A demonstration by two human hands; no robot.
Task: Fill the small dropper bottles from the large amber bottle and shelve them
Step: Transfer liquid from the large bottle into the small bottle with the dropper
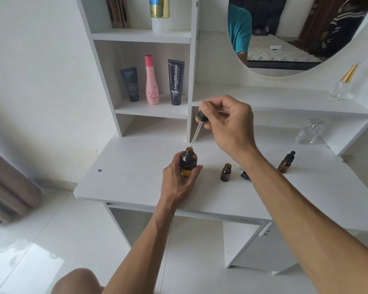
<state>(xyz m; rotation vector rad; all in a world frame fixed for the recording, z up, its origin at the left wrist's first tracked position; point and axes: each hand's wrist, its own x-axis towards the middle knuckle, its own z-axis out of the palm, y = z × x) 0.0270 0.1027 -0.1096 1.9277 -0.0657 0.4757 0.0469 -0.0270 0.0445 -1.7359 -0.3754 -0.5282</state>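
A left hand wraps the large open amber glass bottle standing on the white vanity tabletop. The right hand pinches a black-capped glass dropper just above its mouth. A small open amber bottle stands nearby; drips could miss and spill.

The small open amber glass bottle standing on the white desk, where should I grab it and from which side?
Pinch the small open amber glass bottle round its straight body, below the shoulder, probably from the front. It stands upright with its mouth uncovered, so a low side hold keeps it level. To its right a loose black dropper cap lies close by; to its left the left hand holds the large amber bottle.
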